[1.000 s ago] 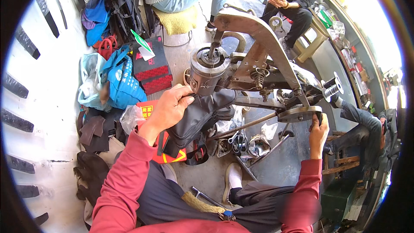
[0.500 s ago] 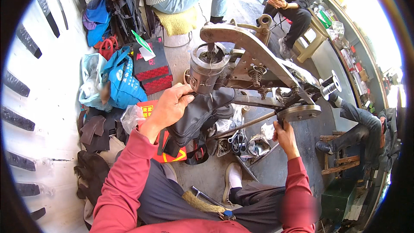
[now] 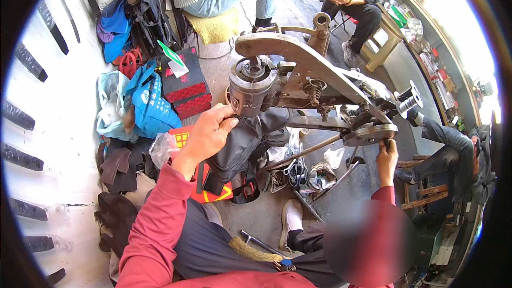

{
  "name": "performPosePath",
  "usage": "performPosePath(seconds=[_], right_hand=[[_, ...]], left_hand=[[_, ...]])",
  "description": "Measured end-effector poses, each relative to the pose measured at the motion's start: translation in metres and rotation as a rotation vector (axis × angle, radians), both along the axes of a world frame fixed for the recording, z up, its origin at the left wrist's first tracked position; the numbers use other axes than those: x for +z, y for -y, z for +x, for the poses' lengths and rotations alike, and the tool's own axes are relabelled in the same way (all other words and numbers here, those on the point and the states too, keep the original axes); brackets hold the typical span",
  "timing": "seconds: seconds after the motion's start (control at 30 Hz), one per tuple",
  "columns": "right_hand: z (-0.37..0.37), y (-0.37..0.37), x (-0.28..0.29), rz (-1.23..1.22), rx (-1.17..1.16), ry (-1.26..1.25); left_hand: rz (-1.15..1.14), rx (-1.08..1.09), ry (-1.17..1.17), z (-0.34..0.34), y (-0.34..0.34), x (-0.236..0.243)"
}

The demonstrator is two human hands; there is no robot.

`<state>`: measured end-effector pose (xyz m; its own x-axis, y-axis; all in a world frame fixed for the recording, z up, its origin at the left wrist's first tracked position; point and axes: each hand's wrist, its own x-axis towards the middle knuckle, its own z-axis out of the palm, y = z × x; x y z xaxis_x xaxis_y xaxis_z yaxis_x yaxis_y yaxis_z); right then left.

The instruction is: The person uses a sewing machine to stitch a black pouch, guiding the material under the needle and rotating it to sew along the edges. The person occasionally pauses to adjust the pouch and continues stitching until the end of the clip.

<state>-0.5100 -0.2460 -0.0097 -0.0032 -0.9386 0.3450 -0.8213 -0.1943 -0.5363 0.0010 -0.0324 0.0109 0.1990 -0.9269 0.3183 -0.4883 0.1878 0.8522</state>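
A hand-cranked cobbler's sewing machine (image 3: 304, 53) of worn metal stands in front of me, with a round cylindrical head (image 3: 249, 88) on its left. Below that head hangs a black bag (image 3: 234, 152), part of it hidden behind the machine. My left hand (image 3: 213, 130) is closed in a pinch on the bag's upper edge, right against the bottom of the head; the fingertips partly hide the spot. On the right, my right hand (image 3: 386, 157) grips the crank handle at the rim of the flat handwheel (image 3: 369, 134). The handle is mostly covered by my fingers.
Blue bags (image 3: 152, 101) and a black-and-red box (image 3: 184, 82) lie at the left. A tray of small parts (image 3: 320, 178) sits below the machine. People sit nearby, one on the right (image 3: 448, 146), others behind. Metal bars (image 3: 320, 152) cross under the machine.
My right hand has swung the crank handle rightward round the wheel's rim. My left hand keeps its pinch at the head. The whole view has shifted slightly.
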Motion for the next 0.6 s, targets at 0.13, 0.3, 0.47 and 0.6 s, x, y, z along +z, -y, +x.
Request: performPosePath(seconds=[0.13, 0.3, 0.47, 0.6], right_hand=[[0.021, -0.007, -0.039, 0.385, 0.038, 0.241], [0.093, -0.056, -0.017, 0.677, 0.266, 0.425], [0.094, -0.063, 0.064, 0.259, 0.265, 0.371], [0.058, -0.039, 0.079, -0.002, 0.119, 0.169]], left_hand=[[-0.014, 0.010, 0.003, -0.001, 0.000, 0.001], [0.032, 0.013, -0.008, -0.004, -0.001, 0.006], [0.039, 0.027, -0.045, -0.008, -0.004, 0.012], [0.059, 0.028, -0.009, -0.005, -0.002, 0.010]])
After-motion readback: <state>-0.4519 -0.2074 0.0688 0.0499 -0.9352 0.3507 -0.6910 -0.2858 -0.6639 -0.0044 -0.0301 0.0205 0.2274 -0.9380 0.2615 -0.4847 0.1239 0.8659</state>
